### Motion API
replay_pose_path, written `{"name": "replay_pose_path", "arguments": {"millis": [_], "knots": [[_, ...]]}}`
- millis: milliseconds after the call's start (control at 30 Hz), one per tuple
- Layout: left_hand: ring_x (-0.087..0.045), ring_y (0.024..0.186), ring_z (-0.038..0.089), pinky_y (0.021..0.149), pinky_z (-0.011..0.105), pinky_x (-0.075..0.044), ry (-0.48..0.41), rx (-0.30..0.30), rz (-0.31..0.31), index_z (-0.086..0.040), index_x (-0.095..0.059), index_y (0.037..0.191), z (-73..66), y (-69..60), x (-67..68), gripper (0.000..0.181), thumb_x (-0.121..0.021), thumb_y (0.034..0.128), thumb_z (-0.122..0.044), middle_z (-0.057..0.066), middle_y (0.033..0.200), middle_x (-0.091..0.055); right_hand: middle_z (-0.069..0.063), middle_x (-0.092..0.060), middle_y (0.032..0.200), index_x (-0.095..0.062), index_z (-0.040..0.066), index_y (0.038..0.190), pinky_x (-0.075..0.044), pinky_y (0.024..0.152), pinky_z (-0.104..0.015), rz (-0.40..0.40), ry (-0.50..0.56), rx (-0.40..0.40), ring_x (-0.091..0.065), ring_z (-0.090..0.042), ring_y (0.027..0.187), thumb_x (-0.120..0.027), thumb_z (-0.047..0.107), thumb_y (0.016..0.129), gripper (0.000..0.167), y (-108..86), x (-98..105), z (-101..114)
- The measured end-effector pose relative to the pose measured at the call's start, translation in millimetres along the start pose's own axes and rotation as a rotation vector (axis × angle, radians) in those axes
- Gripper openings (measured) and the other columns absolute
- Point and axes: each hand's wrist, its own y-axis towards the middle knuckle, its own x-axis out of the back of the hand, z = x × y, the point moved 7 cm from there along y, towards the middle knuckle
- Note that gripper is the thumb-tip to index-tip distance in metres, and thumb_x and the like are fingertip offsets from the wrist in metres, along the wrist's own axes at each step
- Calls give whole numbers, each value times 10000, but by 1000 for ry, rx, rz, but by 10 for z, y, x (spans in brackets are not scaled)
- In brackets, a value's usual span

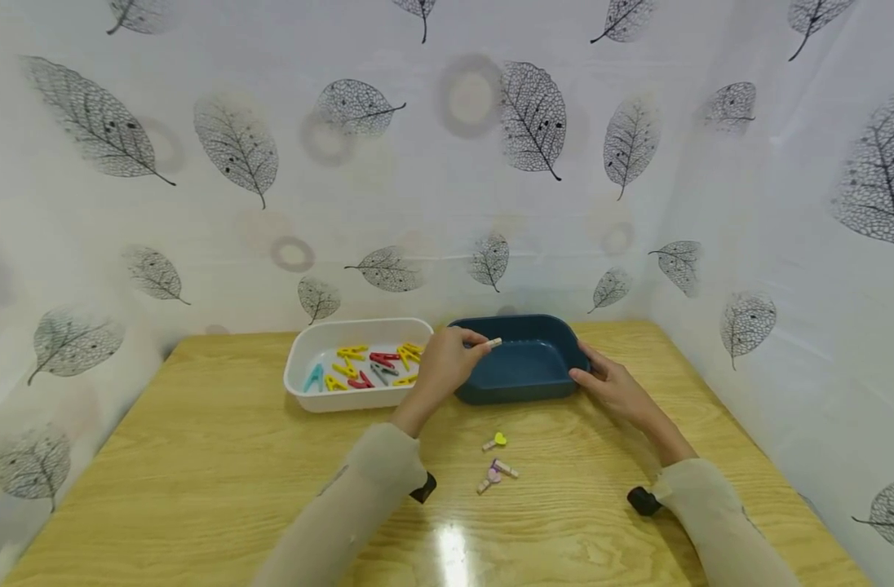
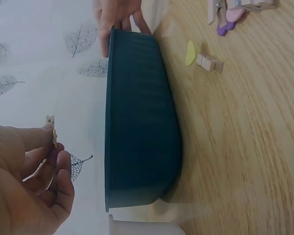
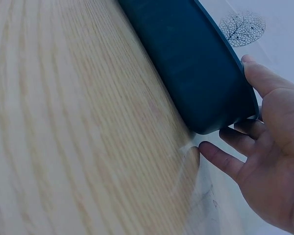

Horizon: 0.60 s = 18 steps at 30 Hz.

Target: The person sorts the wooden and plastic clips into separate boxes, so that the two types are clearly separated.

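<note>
In the head view my left hand (image 1: 445,360) pinches a small wooden clothespin (image 1: 494,342) between thumb and fingers, above the dark blue plastic bin (image 1: 516,395). The left wrist view shows this clothespin (image 2: 53,131) nearly edge-on at the fingertips, apart from the bin. My right hand (image 1: 617,391) holds the bin by its right end. Seen from the right wrist, the thumb (image 3: 259,76) lies at the rim and fingers touch the outer wall. Before the bin lie a mini clothespin with a yellow heart (image 1: 500,439) and two more, one with a pink piece (image 1: 494,475), one purple.
A white bin (image 1: 351,399) stands left of the blue one, holding several yellow, red, grey and light blue plastic clothespins (image 1: 351,352). Both bins stand near the back of the wooden table (image 1: 219,465), before a leaf-print curtain (image 1: 432,187).
</note>
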Motion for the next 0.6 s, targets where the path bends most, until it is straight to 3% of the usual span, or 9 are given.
{"name": "replay_pose_path", "arguments": {"millis": [33, 133, 233, 400, 600], "knots": [[-423, 507, 124, 445, 237, -272, -2, 9, -3, -113, -821, 1070, 11, 16, -8, 221, -723, 994, -296, 25, 926, -763, -263, -147, 1682, -164, 21, 1645, -368, 1142, -305, 1, 4, 0, -252, -455, 1506, -543, 262, 1100, 707, 1, -2, -3], [-462, 528, 120, 451, 237, -288, 8, 35, -13, -130, -821, 1073, 29, 48, -19, 224, -719, 995, -314, 9, 928, -765, -252, -139, 1687, -158, 33, 1649, -371, 1133, -242, 3, 15, -3, -240, -452, 1512, -541, 279, 1100, 712, -1, 2, -12], [-487, 538, 123, 449, 241, -305, 18, 46, -13, -142, -818, 1086, 24, 67, -34, 225, -712, 1001, -320, 3, 941, -765, -235, -146, 1691, -163, 42, 1650, -372, 1145, -262, 0, 12, -9, -247, -439, 1513, -542, 295, 1099, 715, -4, 4, -12], [-535, 565, 127, 452, 253, -358, 25, 51, -21, -162, -815, 1099, 20, 98, -73, 222, -701, 1006, -329, -10, 953, -760, -249, -146, 1687, -163, 32, 1648, -321, 1165, -531, 2, 10, -8, -241, -459, 1510, -544, 280, 1099, 713, -4, -5, -2], [-555, 606, 116, 483, 259, -408, 39, 20, -31, -176, -809, 1106, 39, 150, -165, 224, -682, 1017, -339, -23, 961, -752, -272, -135, 1682, -155, 32, 1649, -313, 1152, -560, 2, 23, -4, -230, -474, 1507, -543, 271, 1099, 714, -8, -16, -17]]}}
